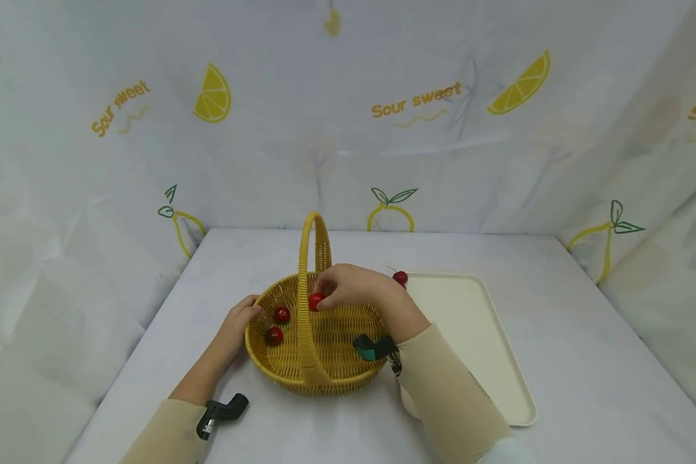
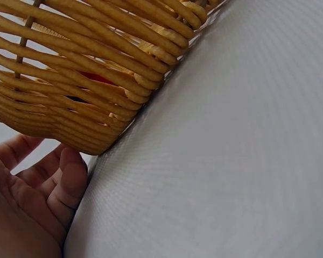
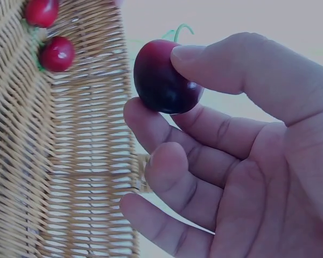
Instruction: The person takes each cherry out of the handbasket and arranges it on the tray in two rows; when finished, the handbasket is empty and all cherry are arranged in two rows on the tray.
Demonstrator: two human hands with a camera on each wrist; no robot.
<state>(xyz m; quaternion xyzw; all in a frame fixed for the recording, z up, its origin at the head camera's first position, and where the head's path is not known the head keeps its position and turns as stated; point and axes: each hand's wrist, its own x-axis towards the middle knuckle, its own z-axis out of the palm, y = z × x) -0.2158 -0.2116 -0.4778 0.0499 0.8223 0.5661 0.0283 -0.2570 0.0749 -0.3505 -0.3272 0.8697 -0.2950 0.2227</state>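
Observation:
My right hand [image 1: 350, 287] pinches a dark red cherry [image 3: 164, 78] between thumb and fingertips, its green stem pointing up in the right wrist view. In the head view this hand is over the yellow woven basket [image 1: 339, 354], beside its tall handle [image 1: 305, 309]. Two more cherries lie in the left part of the basket, one cherry [image 1: 281, 314] behind the other cherry [image 1: 274, 336]. My left hand [image 1: 236, 325] rests against the basket's left side, fingers loosely bent. Through gaps in the weave, a bit of red shows in the left wrist view.
Right of the basket lies a cream tray [image 1: 470, 328], partly covered by my right forearm. A stemmed cherry [image 1: 399, 278] sits at its far left corner. A pale cloth [image 1: 580, 348] covers the table, and a printed curtain [image 1: 301, 135] hangs behind it.

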